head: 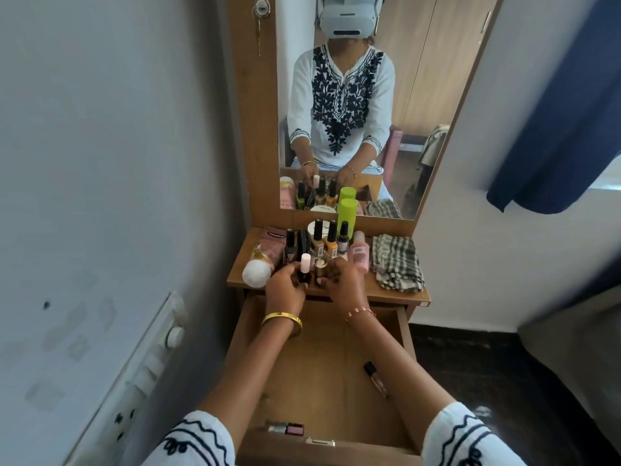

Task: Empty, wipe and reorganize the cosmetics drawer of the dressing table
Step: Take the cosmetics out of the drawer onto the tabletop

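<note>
Fingers [295, 277] around a nail polish bottle [304, 271] on the crowded dressing table [396, 294].

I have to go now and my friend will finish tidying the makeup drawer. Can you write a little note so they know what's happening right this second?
Left hand: holds a dark nail polish bottle with a white cap at the front of the tabletop.
Right hand: fingers curled by a small gold-topped bottle; whether it grips it is unclear.
Done: most cosmetics stand on the tabletop; the checked cloth lies folded on its right.
Left: the open drawer still has a lip gloss tube on its right and two small items at its near edge. Take those out, wipe, then put everything back.
</note>
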Motion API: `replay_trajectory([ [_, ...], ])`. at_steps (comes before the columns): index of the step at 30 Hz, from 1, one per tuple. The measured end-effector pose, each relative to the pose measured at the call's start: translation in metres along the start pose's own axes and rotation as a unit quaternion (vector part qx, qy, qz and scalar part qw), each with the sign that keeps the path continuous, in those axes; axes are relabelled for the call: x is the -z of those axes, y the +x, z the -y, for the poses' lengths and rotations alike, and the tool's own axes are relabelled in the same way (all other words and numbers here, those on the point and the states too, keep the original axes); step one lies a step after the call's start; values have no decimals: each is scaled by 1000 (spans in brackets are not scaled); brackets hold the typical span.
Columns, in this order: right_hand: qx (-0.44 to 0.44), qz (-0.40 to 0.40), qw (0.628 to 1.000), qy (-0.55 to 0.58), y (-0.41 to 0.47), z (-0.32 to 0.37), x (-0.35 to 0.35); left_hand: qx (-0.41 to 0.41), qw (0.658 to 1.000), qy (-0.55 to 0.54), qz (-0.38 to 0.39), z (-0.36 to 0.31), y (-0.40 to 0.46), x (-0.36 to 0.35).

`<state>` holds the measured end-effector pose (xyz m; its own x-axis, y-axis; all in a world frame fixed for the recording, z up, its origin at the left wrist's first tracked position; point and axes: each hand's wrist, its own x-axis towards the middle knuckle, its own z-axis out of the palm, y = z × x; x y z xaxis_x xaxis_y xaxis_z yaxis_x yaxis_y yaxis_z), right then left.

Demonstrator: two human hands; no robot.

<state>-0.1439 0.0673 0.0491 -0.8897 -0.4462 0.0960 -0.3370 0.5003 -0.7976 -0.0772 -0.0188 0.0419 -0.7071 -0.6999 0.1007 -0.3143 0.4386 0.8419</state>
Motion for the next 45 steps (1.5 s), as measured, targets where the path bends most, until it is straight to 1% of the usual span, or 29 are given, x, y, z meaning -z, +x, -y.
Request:
replay_trajectory([
  [6, -13, -19, 1000, 3, 1, 2, -8, -17, 999, 36, -2, 0, 4, -2],
  [12, -26, -9, 999, 18, 0, 1, -7, -15, 1000, 0, 0, 5, 0, -2],
  [15, -30, -3, 999, 45, -4, 3, -3, -20, 1000, -21, -11, 6, -8, 3],
  [18, -9, -47, 999, 18, -21, -2, 4, -21, 998, -45, -23, 8, -27, 8],
  [20, 2, -71, 997, -3, -36, -9, 9, -3, 999, -47, -8, 16, -43, 12],
  [22, -17, -45, 999, -13, -49, -19, 13, 25, 998, -38, 32, 32, -56, 12],
  [23, -36, -20, 999, -27, -53, -24, 14, 45, 997, -24, 63, 43, -60, 10],
  [25, -80, 28, 994, -67, -62, -37, 14, 72, 985, 45, 148, 59, -70, 10],
  [28, -112, 71, 976, -173, -69, -52, 16, 81, 947, 128, 283, 72, -80, 12],
  [30, -118, 102, 954, -254, -76, -62, 17, 71, 920, 183, 338, 77, -86, 13],
  [33, -138, 139, 930, -311, -85, -79, 15, 66, 896, 231, 375, 81, -91, 13],
  [37, -151, 178, 911, -339, -89, -89, 9, 59, 865, 264, 422, 85, -91, 11],
  [42, -129, 238, 904, -331, -85, -84, 2, 47, 842, 279, 459, 86, -89, 11],
  [45, -119, 238, 914, -307, -86, -82, 1, 38, 837, 296, 458, 88, -90, 9],
])
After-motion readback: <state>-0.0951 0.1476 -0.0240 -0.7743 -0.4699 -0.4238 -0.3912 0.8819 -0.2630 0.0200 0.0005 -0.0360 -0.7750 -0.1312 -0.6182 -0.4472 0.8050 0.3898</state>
